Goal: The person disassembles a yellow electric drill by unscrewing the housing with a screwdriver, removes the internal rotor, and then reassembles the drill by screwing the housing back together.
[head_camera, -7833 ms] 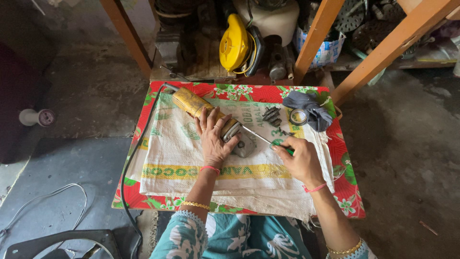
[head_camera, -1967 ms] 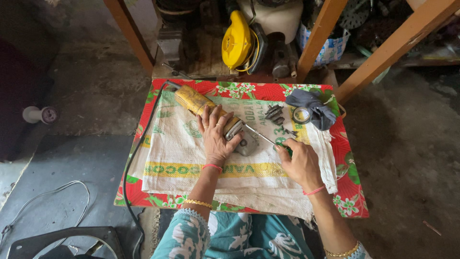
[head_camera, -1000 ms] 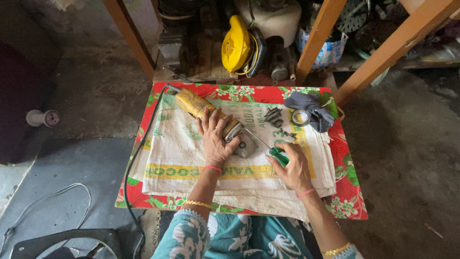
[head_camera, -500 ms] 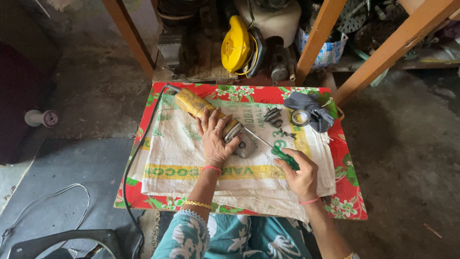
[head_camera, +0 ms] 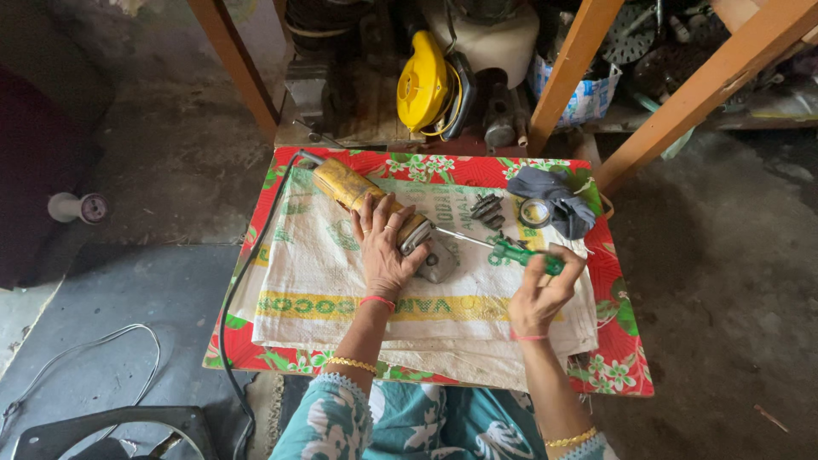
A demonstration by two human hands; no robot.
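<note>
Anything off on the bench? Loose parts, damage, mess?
Nothing spilled or visibly broken. Left hand pins the yellow angle grinder; right hand holds a green-handled screwdriver at its head. Small dark loose parts lie on the woven sack, which is rumpled.
</note>
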